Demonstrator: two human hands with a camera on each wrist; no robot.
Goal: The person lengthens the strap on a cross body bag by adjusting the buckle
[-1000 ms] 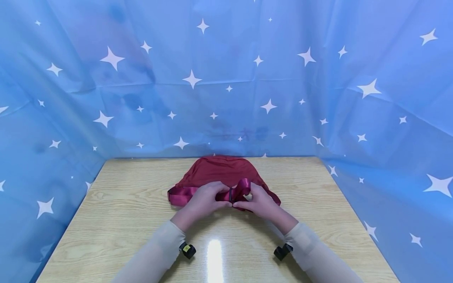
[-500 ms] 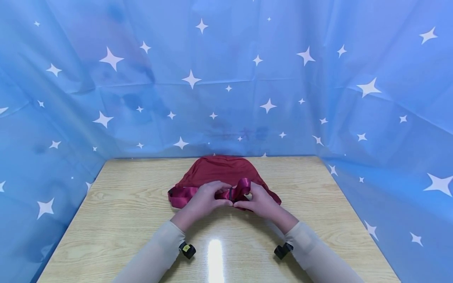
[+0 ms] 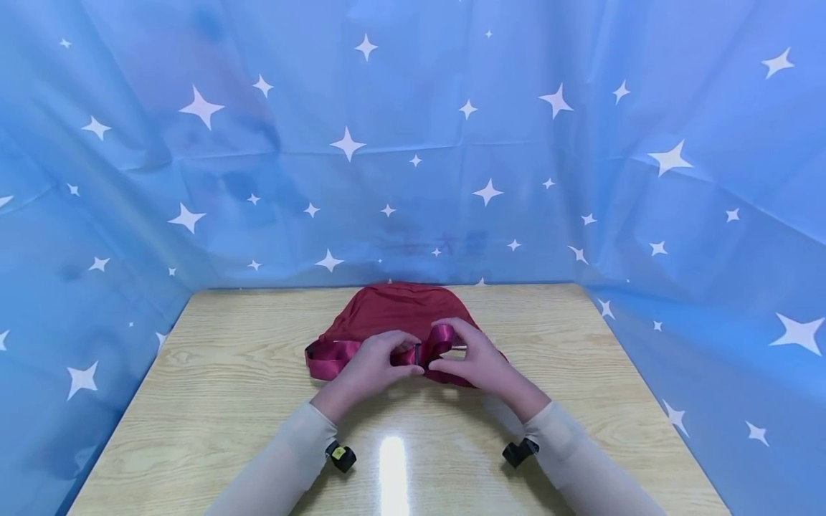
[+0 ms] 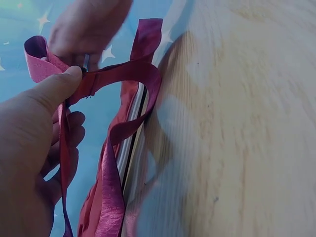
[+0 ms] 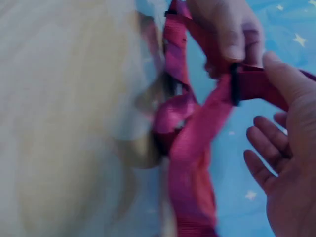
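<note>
A dark red fabric bag (image 3: 400, 308) lies at the back of the table, its shiny red strap (image 3: 332, 360) in front of it. My left hand (image 3: 379, 364) pinches the strap between thumb and fingers beside a black slider buckle (image 5: 235, 84). From that buckle a strap loop (image 3: 442, 338) stands up on the right. Around this loop my right hand (image 3: 476, 362) is spread, thumb and fingers apart. In the right wrist view its thumb lies at the strap next to the buckle, while the other fingers are loose; whether the thumb touches is unclear.
The light wood table (image 3: 226, 401) carries a bright glare patch in front of the hands. Behind and at both sides hangs a blue curtain (image 3: 413, 179) with white stars. Strap lengths (image 4: 112, 187) trail along the bag's zipper side.
My right hand has spread its fingers and shifted slightly right, away from the strap loop. The left hand stays at the buckle. The bag has barely moved.
</note>
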